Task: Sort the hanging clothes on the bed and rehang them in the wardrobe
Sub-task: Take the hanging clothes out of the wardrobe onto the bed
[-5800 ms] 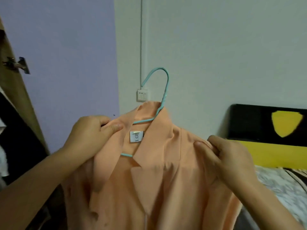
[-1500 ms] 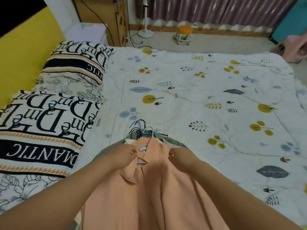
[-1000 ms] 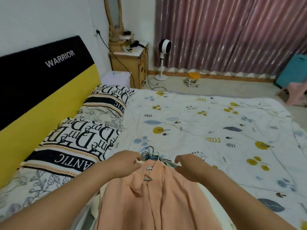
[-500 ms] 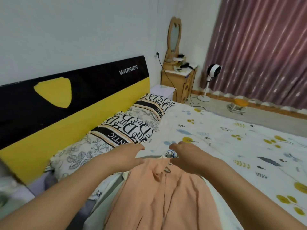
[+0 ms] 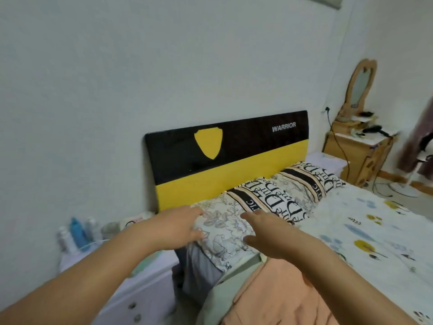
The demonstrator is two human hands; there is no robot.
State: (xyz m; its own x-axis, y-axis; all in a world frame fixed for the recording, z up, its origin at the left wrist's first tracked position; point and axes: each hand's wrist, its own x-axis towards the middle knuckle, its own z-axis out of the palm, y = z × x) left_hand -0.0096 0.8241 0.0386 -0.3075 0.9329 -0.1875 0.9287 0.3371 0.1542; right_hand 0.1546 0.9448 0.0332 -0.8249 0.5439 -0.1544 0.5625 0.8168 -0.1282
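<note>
The orange shirt (image 5: 276, 292) lies on the bed's near edge, on top of a pale garment (image 5: 218, 299); its hanger is hidden. My left hand (image 5: 173, 228) hovers with fingers spread over the near end of the floral pillow, holding nothing. My right hand (image 5: 269, 235) is stretched out just above the shirt's top, fingers relaxed and empty. The bed (image 5: 365, 231) has a white leaf-print cover. No wardrobe is in sight.
A black and yellow headboard (image 5: 225, 165) stands against the wall. Lettered pillows (image 5: 285, 195) lie beneath it. A white bedside cabinet (image 5: 131, 292) with bottles (image 5: 77, 233) is at the left. A wooden dresser with a mirror (image 5: 358, 146) is at the far right.
The shirt was carried from the air down onto the bed's clothes pile and both hands have let go of its collar. The view has swung left toward the headboard.
</note>
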